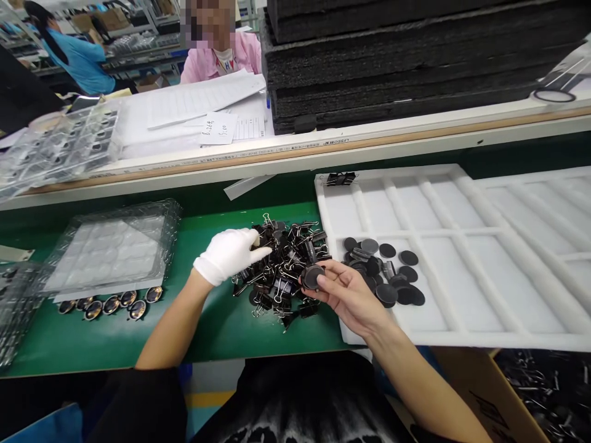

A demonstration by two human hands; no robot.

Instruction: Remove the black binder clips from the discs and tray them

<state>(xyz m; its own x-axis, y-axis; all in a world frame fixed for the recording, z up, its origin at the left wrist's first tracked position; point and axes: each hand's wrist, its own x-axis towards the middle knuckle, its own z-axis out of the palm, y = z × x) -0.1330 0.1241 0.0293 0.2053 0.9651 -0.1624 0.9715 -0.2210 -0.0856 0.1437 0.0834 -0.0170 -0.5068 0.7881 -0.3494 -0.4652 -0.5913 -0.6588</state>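
Observation:
My left hand [231, 253], in a white glove, is at the upper left edge of a heap of black binder clips [281, 286]. Its thumb and forefinger are apart, and I see nothing held between them. Bare, my right hand [348, 292] grips a round black disc [314, 277] between thumb and fingers, over the right side of the heap. Whether more pieces lie behind that disc is hidden. More loose black discs [386, 250] lie in a pile on the white foam tray [434, 264], just beyond my right hand.
On the left stand stacked clear plastic trays [115, 246], with several round tinted lenses [111, 304] before them. A few binder clips [340, 179] rest on the tray's far edge. Black foam blocks [406, 67] rise behind the ledge. A carton of clips [545, 394] sits lower right. A person [224, 58] faces me.

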